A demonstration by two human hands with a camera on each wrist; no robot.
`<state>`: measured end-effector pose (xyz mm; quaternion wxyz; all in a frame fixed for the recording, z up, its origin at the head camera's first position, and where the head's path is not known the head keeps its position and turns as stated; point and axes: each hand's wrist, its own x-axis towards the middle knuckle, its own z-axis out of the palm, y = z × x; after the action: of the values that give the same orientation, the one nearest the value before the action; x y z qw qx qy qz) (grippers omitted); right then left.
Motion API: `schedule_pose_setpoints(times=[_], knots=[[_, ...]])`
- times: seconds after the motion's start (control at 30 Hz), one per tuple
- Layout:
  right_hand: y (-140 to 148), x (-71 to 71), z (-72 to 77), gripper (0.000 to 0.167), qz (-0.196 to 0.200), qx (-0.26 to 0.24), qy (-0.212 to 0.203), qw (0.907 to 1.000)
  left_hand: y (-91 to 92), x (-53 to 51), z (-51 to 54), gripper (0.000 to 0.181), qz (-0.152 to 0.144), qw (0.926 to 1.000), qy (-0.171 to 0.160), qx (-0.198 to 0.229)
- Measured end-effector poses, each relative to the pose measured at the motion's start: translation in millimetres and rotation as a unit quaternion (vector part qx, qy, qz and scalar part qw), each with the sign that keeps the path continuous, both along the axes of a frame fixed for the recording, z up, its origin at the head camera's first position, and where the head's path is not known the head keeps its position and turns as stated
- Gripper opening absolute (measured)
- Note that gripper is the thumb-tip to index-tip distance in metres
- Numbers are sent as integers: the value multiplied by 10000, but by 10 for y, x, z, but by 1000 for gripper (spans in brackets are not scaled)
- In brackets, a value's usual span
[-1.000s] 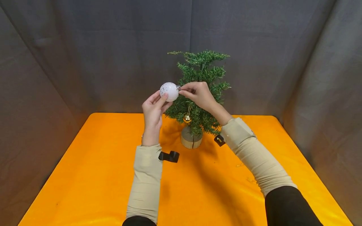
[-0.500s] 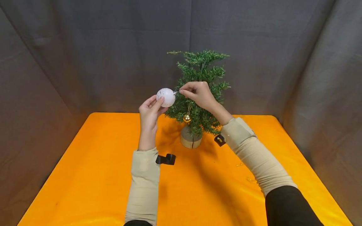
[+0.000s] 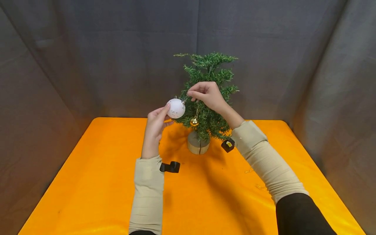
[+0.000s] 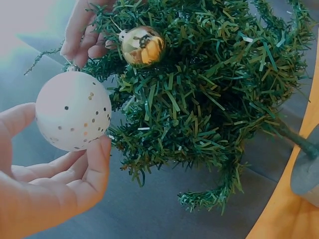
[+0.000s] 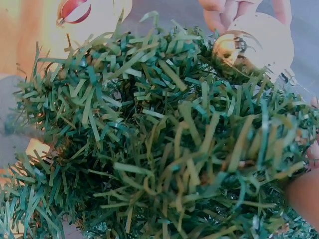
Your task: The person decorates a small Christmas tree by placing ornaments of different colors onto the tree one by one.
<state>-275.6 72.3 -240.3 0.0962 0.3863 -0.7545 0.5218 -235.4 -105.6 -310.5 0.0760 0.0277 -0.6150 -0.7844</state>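
Note:
My left hand (image 3: 154, 125) holds a white ball (image 3: 176, 108) with small dark and gold specks, left of the green tree (image 3: 211, 73). In the left wrist view the fingers of that hand (image 4: 60, 191) grip the ball (image 4: 73, 112) from both sides and below, its silver cap upward. My right hand (image 3: 209, 96) is just right of and above the cap, thumb and index finger pinched on a thin thread that runs to it. In the right wrist view the ball (image 5: 271, 42) is partly behind a gold bauble (image 5: 234, 52); branches hide much of the right hand (image 5: 305, 196).
The tree stands on a round wooden base (image 3: 198, 143) upon an orange cloth (image 3: 102, 182). A small gold bauble (image 3: 194, 122) hangs low at its front. Gold bits (image 3: 249, 171) lie at the right. A red object (image 5: 76, 11) shows beside the branches. Grey curtains (image 3: 117, 65) surround the table.
The white ball has tilted, its cap now pointing more upward, after dipping left and then moving right and lower. My right hand has risen slightly, and the gap between its fingers and the cap has widened.

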Motion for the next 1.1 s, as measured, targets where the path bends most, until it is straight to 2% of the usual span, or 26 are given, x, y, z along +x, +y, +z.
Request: schedule_pose_setpoints(times=[0.2,0.37,0.5,0.6,0.7,0.77,0.87,1.1], knots=[[-18,2,-11,12,55,70,-197,9998,-15,-12,-19,44,-72,9996,-178,-225],[-39,19,-2,12,51,135,-288,9995,-44,-21,-11,39,165,9964,-148,-823],[-41,-22,-20,13,-35,186,-378,9991,-46,-25,55,33,450,9901,230,-1313],[-30,-114,-78,13,-109,193,-423,9989,-21,-24,136,29,601,9807,624,-1751],[-9,-211,-145,14,-227,200,-482,9984,10,-33,210,27,612,9701,851,-2188],[-5,-233,-162,14,-295,192,-552,9979,23,-51,247,26,546,9656,884,-2383],[-5,-250,-172,14,-321,158,-670,9971,31,-90,291,26,372,9648,834,-2465],[-16,-258,-172,16,-259,-10,-1101,9936,14,-210,333,27,-348,9765,714,-2004]])
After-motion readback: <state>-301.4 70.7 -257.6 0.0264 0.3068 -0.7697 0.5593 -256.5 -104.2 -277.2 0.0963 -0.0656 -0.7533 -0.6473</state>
